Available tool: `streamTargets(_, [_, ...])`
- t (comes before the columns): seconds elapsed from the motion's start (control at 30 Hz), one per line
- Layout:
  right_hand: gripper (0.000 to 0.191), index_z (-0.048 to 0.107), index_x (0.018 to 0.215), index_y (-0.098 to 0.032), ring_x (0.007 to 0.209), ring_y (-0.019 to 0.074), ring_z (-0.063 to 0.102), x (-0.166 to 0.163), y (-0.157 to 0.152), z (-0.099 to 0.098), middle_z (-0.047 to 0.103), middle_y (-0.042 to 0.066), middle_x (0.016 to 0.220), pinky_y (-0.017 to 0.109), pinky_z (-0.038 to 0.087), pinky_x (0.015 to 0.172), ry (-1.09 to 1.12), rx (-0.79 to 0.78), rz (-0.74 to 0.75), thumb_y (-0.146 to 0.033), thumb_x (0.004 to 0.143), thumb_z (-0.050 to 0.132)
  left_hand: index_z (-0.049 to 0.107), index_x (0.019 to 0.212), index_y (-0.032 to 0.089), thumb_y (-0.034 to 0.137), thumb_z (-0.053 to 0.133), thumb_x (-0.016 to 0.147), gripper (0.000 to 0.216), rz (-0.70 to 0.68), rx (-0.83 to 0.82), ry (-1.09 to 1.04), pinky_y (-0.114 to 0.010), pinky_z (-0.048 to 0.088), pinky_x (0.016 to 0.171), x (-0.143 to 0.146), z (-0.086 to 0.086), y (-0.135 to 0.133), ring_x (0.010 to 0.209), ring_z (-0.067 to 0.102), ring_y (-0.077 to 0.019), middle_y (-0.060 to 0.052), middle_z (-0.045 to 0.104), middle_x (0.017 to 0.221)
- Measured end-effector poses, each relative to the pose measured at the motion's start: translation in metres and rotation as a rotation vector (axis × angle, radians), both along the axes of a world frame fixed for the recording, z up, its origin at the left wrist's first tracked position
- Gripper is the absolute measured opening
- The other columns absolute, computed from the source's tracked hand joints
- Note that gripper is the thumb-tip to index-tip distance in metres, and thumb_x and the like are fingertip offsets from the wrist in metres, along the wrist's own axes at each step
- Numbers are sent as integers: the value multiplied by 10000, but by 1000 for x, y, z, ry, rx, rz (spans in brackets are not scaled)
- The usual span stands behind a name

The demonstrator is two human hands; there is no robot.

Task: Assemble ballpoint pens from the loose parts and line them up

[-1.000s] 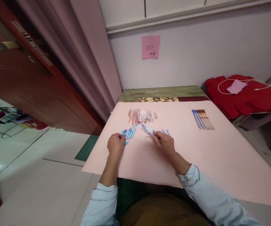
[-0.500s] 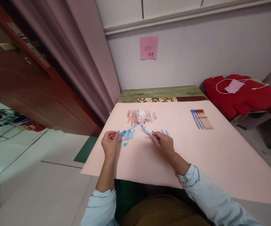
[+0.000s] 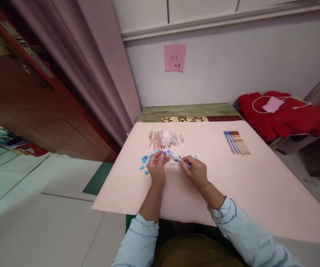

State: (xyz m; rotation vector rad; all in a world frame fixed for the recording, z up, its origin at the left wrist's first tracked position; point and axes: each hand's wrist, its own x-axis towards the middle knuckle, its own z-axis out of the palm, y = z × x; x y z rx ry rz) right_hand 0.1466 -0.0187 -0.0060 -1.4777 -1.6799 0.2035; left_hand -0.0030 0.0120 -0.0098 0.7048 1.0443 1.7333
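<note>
My left hand (image 3: pixel 157 168) is closed in a pinch on a small blue pen part (image 3: pixel 164 152), close to the tip of a blue pen barrel (image 3: pixel 173 155). My right hand (image 3: pixel 195 171) grips that barrel, tilted up to the left; I cannot tell whether it holds more than one piece. Small turquoise and blue pen pieces (image 3: pixel 144 159) lie left of my left hand, which partly hides the blue tubes there. Beyond both hands spreads a pile of pinkish, clear and white pen parts (image 3: pixel 160 139). A few pale blue barrels show behind my right hand.
Blue pens (image 3: pixel 230 142) and brown-topped pens (image 3: pixel 240 142) lie in a row on the right of the pink-covered table (image 3: pixel 248 193). Red cloth (image 3: pixel 260 115) with a white cable is beyond the right edge. A pink note (image 3: pixel 175 58) hangs on the wall.
My left hand has moved right, from beside the turquoise pieces to the tip of the pen barrel, carrying the small blue part. My right hand stays nearly in place, still gripping the barrel.
</note>
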Motion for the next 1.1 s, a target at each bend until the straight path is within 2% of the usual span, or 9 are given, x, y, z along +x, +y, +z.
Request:
streamTargets(0.37, [220, 683, 814, -242, 611, 131, 596, -1, -2, 0, 678, -23, 693, 225, 385, 595, -15, -39, 27, -396, 867, 535, 685, 1009, 133, 302, 755, 704, 355, 6, 19, -30, -384, 550, 866, -9, 0, 0, 742, 673, -136, -47, 693, 788])
streamTargets(1.1, [225, 676, 816, -239, 615, 136, 595, -1, -2, -3, 666, -18, 672, 228, 400, 603, -15, -48, 58, -402, 869, 530, 686, 1004, 135, 328, 755, 706, 362, -4, 12, -48, -402, 556, 855, -10, -1, 0, 733, 671, -140, -45, 684, 781])
